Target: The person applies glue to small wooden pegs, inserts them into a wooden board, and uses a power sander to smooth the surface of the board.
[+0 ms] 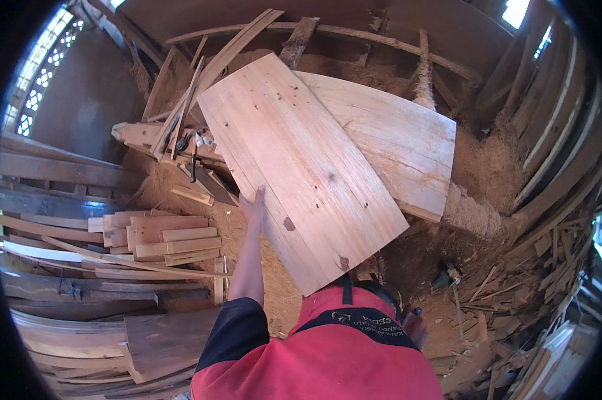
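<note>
A broad pale wooden panel [307,177] made of joined boards, with dark knots and small holes, is tilted in front of me. My left hand [252,205] is closed on its left edge, with the thumb showing at the top and the other fingers hidden. Beneath and behind it, a second pale panel [407,143] with shavings on its face lies to the right. I cannot make out my right hand; the panel's near end and my red shirt cover that area.
Left of the panels, hand tools [193,163] lie on a wooden beam. Short cut boards [161,237] are stacked at the left, above long planks [67,313]. Sawdust and offcuts [541,293] cover the right floor. A green power tool [446,276] lies there.
</note>
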`<action>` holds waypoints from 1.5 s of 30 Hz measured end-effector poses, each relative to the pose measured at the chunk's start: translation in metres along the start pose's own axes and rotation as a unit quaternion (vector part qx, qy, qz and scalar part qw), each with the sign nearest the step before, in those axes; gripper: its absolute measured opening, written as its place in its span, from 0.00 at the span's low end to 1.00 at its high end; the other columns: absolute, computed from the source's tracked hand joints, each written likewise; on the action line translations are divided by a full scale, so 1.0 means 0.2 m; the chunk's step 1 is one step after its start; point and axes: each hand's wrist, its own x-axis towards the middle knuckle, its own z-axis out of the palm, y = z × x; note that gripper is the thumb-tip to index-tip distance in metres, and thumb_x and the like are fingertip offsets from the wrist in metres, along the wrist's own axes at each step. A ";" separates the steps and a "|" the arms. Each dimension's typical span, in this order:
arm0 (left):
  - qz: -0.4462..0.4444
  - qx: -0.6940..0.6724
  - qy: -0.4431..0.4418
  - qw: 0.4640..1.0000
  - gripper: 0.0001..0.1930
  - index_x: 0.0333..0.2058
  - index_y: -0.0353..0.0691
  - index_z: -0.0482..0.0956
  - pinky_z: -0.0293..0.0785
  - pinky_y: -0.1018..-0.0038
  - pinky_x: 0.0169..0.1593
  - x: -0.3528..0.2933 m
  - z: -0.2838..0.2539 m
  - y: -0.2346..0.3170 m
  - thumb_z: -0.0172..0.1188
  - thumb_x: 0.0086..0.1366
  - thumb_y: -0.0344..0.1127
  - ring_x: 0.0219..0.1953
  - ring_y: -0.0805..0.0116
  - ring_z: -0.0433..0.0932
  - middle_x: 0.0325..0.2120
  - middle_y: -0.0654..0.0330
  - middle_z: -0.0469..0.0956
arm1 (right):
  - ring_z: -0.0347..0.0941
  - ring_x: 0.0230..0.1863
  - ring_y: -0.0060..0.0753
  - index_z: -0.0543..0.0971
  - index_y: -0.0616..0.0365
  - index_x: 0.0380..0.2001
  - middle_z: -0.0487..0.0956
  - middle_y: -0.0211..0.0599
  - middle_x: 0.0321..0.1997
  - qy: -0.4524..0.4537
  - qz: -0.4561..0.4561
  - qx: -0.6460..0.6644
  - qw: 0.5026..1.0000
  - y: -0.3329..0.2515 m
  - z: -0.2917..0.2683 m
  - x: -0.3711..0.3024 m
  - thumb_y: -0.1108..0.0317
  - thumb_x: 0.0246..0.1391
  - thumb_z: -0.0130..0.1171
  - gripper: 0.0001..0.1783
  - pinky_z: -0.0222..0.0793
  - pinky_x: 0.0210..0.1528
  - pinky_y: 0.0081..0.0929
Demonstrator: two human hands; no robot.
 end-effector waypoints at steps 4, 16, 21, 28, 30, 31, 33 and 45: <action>-0.011 -0.001 -0.032 0.999 0.30 0.59 0.28 0.69 0.71 0.65 0.60 -0.03 -0.06 -0.08 0.69 0.63 0.38 0.54 0.56 0.77 0.53 0.46 0.78 | 0.78 0.51 0.52 0.76 0.66 0.51 0.81 0.51 0.47 -0.006 0.046 0.041 0.998 0.00 -0.04 -0.07 0.47 0.57 0.58 0.32 0.74 0.52 0.44; 0.041 0.076 -0.164 0.983 0.31 0.58 0.29 0.72 0.73 0.65 0.58 0.17 0.23 0.20 0.70 0.62 0.42 0.52 0.56 0.79 0.50 0.46 0.80 | 0.74 0.56 0.56 0.75 0.63 0.55 0.78 0.54 0.53 0.070 0.095 0.095 0.988 -0.03 -0.05 -0.23 0.49 0.59 0.58 0.30 0.70 0.57 0.47; 0.147 0.144 -0.259 0.944 0.35 0.59 0.31 0.72 0.73 0.61 0.59 0.27 0.69 0.34 0.71 0.60 0.48 0.53 0.49 0.79 0.51 0.42 0.80 | 0.77 0.50 0.59 0.77 0.59 0.51 0.80 0.54 0.48 0.246 0.000 -0.041 0.968 0.50 0.12 -0.10 0.51 0.53 0.61 0.28 0.71 0.50 0.50; 0.252 0.208 -0.237 0.915 0.38 0.65 0.31 0.64 0.62 0.58 0.68 0.20 0.93 0.54 0.64 0.66 0.51 0.68 0.44 0.62 0.63 0.37 0.66 | 0.81 0.37 0.35 0.82 0.68 0.45 0.84 0.45 0.36 0.247 0.079 0.185 0.948 0.47 0.29 -0.36 0.49 0.48 0.64 0.31 0.76 0.36 0.37; 0.334 0.135 -0.229 0.904 0.31 0.65 0.33 0.66 0.65 0.60 0.66 0.09 0.89 0.65 0.60 0.70 0.45 0.67 0.48 0.65 0.62 0.40 0.68 | 0.80 0.37 0.33 0.82 0.67 0.44 0.83 0.43 0.35 0.261 0.047 0.208 0.941 0.37 0.44 -0.43 0.50 0.50 0.64 0.29 0.75 0.37 0.36; 0.338 0.133 -0.244 0.899 0.31 0.65 0.33 0.66 0.65 0.60 0.66 -0.03 0.84 0.65 0.60 0.70 0.45 0.67 0.48 0.65 0.62 0.40 0.68 | 0.80 0.37 0.31 0.82 0.67 0.43 0.83 0.41 0.35 0.279 0.015 0.217 0.935 0.33 0.48 -0.51 0.51 0.51 0.64 0.27 0.75 0.38 0.34; 0.265 0.100 -0.358 0.890 0.28 0.62 0.33 0.71 0.70 0.63 0.59 -0.31 0.71 0.60 0.62 0.69 0.43 0.61 0.53 0.72 0.58 0.44 0.73 | 0.78 0.39 0.27 0.82 0.64 0.46 0.83 0.35 0.38 0.232 0.028 0.285 0.929 0.31 0.55 -0.61 0.52 0.58 0.64 0.24 0.74 0.39 0.32; 0.516 -0.079 -0.789 0.324 0.36 0.63 0.43 0.71 0.68 0.59 0.66 -1.45 0.23 0.92 0.73 0.54 0.33 0.61 0.49 0.71 0.57 0.49 0.74 | 0.80 0.22 0.39 0.82 0.58 0.35 0.83 0.41 0.25 0.230 -0.276 0.023 0.933 -0.93 0.14 -1.60 0.42 0.58 0.62 0.26 0.75 0.27 0.34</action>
